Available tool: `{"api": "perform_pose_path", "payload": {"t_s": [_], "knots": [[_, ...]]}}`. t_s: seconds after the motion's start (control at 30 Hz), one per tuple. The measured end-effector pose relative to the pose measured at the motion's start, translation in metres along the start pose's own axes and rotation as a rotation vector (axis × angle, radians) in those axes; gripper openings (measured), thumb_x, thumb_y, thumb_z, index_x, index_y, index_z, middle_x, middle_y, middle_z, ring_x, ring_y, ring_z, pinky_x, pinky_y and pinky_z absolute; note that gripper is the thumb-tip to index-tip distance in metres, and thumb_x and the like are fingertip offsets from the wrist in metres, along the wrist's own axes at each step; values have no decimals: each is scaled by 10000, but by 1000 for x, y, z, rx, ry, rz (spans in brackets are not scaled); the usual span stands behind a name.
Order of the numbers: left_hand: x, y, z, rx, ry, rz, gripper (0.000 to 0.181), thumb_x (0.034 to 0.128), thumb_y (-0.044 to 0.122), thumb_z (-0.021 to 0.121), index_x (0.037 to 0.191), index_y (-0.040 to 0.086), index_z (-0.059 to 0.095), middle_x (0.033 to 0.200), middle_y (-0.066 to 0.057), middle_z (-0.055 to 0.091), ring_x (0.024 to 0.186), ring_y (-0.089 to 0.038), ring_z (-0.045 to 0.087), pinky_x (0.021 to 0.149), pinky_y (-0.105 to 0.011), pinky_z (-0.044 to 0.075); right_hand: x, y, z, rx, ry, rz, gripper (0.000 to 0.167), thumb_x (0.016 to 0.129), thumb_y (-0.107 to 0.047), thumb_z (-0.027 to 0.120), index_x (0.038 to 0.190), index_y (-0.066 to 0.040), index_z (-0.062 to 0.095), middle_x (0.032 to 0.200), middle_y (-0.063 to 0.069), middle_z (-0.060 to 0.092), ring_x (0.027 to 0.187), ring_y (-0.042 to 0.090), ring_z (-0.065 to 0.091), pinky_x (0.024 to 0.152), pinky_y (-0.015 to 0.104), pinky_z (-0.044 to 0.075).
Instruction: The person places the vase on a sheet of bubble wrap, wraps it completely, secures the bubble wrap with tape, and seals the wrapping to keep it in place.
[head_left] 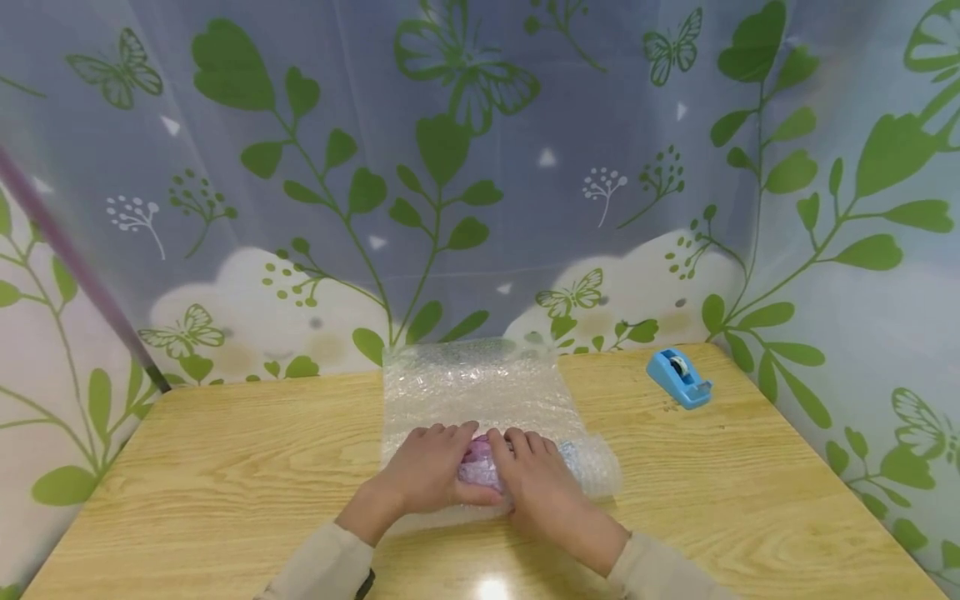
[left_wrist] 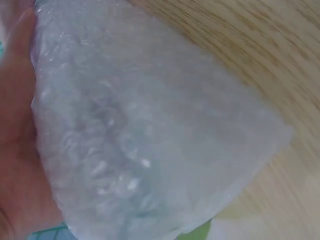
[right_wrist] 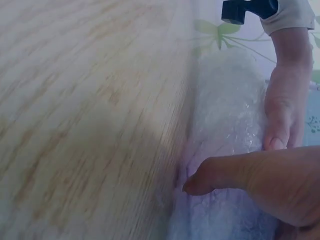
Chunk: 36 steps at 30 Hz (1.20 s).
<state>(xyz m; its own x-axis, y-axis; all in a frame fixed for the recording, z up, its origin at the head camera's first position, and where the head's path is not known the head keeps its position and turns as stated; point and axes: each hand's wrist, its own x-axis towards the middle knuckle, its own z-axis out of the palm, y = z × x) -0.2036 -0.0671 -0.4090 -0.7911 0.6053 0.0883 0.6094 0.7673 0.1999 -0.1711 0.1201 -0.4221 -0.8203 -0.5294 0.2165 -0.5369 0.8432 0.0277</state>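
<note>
A purple item, its kind hidden by the wrapping, lies rolled in clear bubble wrap. The loose sheet stretches away flat behind the roll. My left hand grips the roll's left part, thumb at the near side and fingers over the top. Just beside it, my right hand holds the right part the same way. A bubble-wrapped end sticks out past the right hand, with some blue showing through. In the right wrist view the right thumb presses along the wrapped roll.
On the wooden table, a blue tape dispenser stands at the back right. A patterned curtain hangs behind the table and along its sides. A purple pole slants down at the left.
</note>
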Motion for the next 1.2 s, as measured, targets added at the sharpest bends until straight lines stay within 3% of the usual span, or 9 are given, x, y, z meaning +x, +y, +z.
{"api": "perform_pose_path", "payload": {"t_s": [0.1,0.23,0.33,0.4,0.5,0.7,0.83,1.0,1.2], "knots": [[-4,2,-1,131,138,44,1032,709,800,527,1386,27,432,1261,-131,565,1149,-322,521,950,-498,409,1,-1,-3,2,-13,-2,934,575,-208,879,1338,-12,376,1186,195,500,1068,368,521,899,485,451],[-8,10,-2,269,360,131,963,690,740,622,1333,36,488,1188,-104,587,1098,-288,540,954,-458,411,2,1,-5,4,5,-22,942,569,-224,889,1334,2,387,1159,187,516,1028,355,536,860,466,471],[-15,20,0,331,452,163,865,694,660,694,1272,36,536,1149,-104,600,1065,-281,556,943,-443,424,4,2,-6,-5,-2,-31,924,580,-247,878,1329,-1,397,1142,175,526,996,341,548,831,449,485],[-20,26,2,367,466,165,777,723,583,722,1241,29,556,1145,-107,603,1054,-277,561,927,-428,440,5,3,-7,-9,-20,-29,917,593,-273,866,1333,6,402,1150,177,532,992,339,554,824,445,491],[-29,36,8,418,425,148,699,759,470,725,1257,12,549,1191,-112,578,1073,-271,547,915,-406,454,6,4,-9,-14,-37,-27,914,590,-303,856,1323,19,417,1136,182,545,966,337,564,795,442,501],[-36,45,18,472,352,83,789,729,380,752,1337,-41,478,1313,-171,503,1174,-294,495,957,-409,432,9,6,-13,-10,-34,-41,864,591,-289,841,1294,-1,432,1070,168,565,914,329,576,746,433,511],[-34,43,24,505,373,65,790,727,337,758,1338,-70,466,1314,-216,505,1192,-314,495,954,-400,442,14,5,-16,-22,-59,-44,824,603,-267,819,1289,-13,440,1059,161,571,908,320,580,746,423,512],[-28,37,31,552,453,49,716,717,276,743,1291,-76,500,1233,-224,553,1128,-305,542,901,-367,480,23,4,-21,-42,-116,-62,820,614,-325,833,1273,-23,449,1051,158,572,911,314,584,752,414,515],[-21,36,35,544,469,27,752,645,272,769,1259,-60,490,1153,-183,570,1069,-280,553,901,-371,475,34,7,-30,18,-288,-39,811,586,-434,845,1199,-71,457,1007,125,563,897,298,577,740,411,513]]}}
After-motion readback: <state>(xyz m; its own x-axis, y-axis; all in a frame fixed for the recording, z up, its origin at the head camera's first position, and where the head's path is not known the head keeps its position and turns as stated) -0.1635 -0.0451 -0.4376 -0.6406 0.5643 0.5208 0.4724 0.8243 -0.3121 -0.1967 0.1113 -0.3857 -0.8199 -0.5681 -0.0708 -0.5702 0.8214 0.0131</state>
